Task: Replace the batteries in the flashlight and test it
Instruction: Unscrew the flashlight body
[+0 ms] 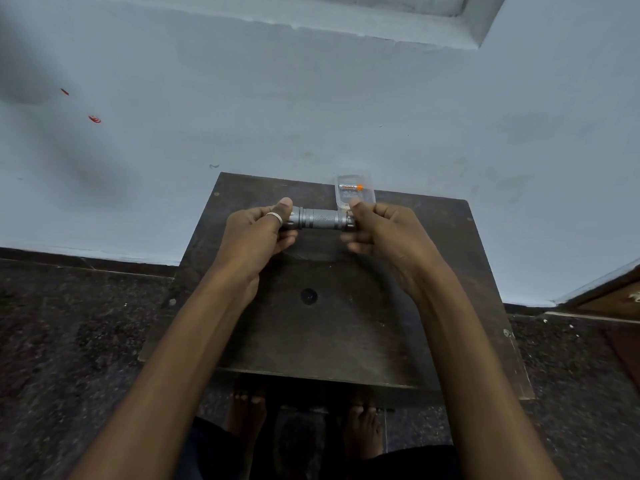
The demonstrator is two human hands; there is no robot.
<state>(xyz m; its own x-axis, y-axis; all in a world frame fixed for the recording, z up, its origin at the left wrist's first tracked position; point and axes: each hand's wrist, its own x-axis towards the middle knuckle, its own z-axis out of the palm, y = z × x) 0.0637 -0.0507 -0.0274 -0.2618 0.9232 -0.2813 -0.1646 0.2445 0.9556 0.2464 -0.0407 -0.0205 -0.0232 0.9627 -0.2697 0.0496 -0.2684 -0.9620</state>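
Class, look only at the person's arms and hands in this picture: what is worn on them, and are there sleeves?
Both forearms are bare, with no sleeves, watch or bracelet in view. The left hand wears one plain silver-coloured ring on a finger. The right hand shows no ring or glove. Fingernails look short and unpainted.

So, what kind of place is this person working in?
Probably a room in a home, not a workshop. A small dark wooden table stands against a plain painted wall on a speckled stone floor, and the person's bare feet show under it.
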